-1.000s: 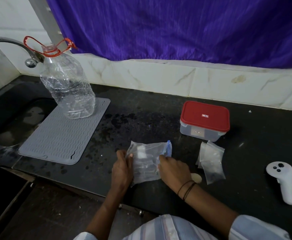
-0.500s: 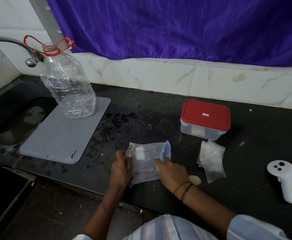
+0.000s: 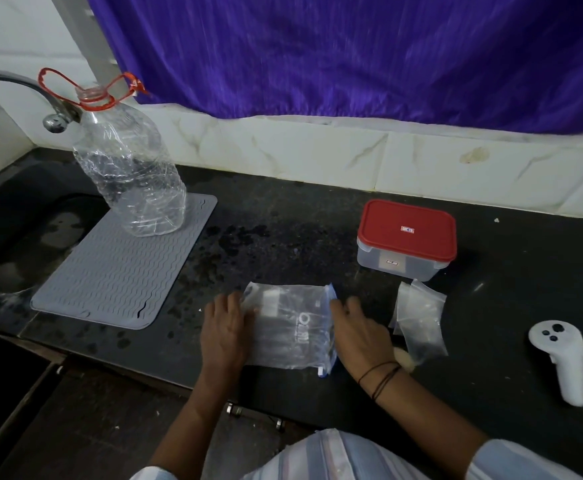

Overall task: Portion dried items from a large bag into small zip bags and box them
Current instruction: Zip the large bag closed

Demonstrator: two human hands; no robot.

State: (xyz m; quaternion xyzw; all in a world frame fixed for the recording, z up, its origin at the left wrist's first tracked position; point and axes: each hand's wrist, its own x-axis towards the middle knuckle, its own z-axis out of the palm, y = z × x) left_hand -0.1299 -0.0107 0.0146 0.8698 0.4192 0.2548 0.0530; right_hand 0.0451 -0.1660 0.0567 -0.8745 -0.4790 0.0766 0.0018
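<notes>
The large bag (image 3: 290, 327) lay flat on the black counter (image 3: 283, 216) near its front edge, between the two hands, its blue zip edge turned toward the person's right. The left hand (image 3: 226, 329) rested on the bag's left end, fingers together and laid fairly straight over the plastic; whether the thumb pinched the film underneath could not be told. The right hand (image 3: 361, 332) sat at the zip edge with its fingers extended and touching the blue strip, pressing rather than plainly gripping. The small zip bags (image 3: 420, 322) lay in a loose pile just beside the right hand, and the red-lidded box (image 3: 407, 239) stood closed behind them. The step in hand looked like steadying and opening the large bag — best done by keeping the left hand flat as an anchor while the right fingers work along the zip from one end, so the thin film does not slide or bunch. The opening should stay level, lest the contents spill onto the counter. One small bag would want separating from the pile first — the box lid too.
</notes>
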